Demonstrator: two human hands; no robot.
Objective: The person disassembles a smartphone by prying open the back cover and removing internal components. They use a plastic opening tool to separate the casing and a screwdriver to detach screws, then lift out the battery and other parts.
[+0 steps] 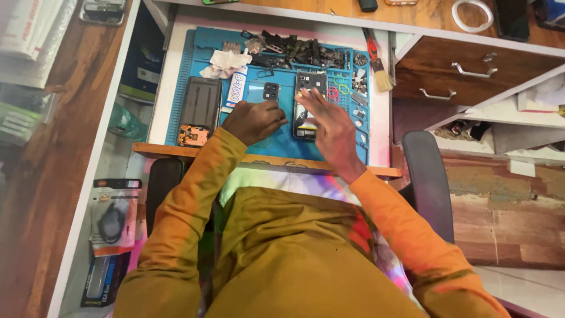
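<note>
My left hand (254, 121) rests curled on the blue work mat (276, 138), its fingers closed beside a blue phone back cover (266, 93) with a dark camera block; whether it holds anything I cannot tell. My right hand (331, 126) is flat with fingers spread, hovering over the lower part of an opened phone (311, 88) whose inner boards show. To the left on the mat lies another dark opened phone (200, 106) with an orange part at its lower end.
A heap of small dark parts (300, 52) lines the mat's far edge, with crumpled white tissue (225, 62). A brush with a red handle (377, 62) lies at the right. Wooden drawers (471, 73) stand to the right. Packaged goods (112, 218) lie at lower left.
</note>
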